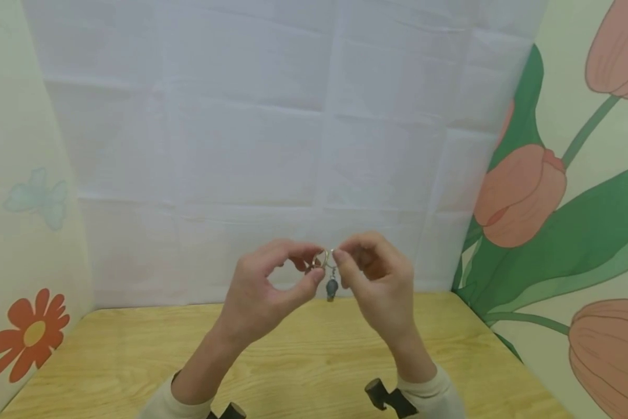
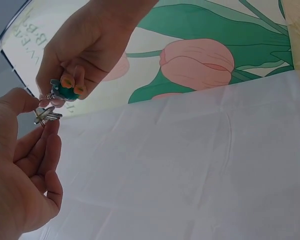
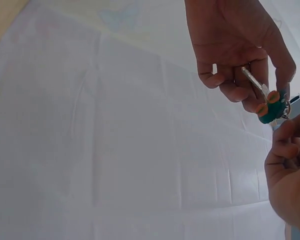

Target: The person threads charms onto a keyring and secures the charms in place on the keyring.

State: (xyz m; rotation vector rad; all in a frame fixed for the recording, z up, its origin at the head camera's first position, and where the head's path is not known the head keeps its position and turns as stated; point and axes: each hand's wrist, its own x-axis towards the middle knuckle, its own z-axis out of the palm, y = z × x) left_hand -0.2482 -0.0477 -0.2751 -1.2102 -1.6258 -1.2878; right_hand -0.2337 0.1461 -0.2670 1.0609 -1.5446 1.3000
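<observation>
Head view, left hand (image 1: 269,288): thumb and forefinger pinch a metal key ring (image 1: 326,258), just below centre.
Head view, right hand (image 1: 384,279): fingertips pinch metal beside it; exact part unclear.
Charm (image 1: 332,287): dangles between the hands.
Left wrist view, keys (image 2: 50,115): left edge, below the green-and-orange charm.
Right wrist view, charm: right edge.

Showing green and orange on the charm (image 2: 67,94), silver on keys (image 2: 51,115), yellow wood grain across the table (image 1: 303,372), white on cloth (image 1: 251,151), pink on tulips (image 1: 523,195).
</observation>
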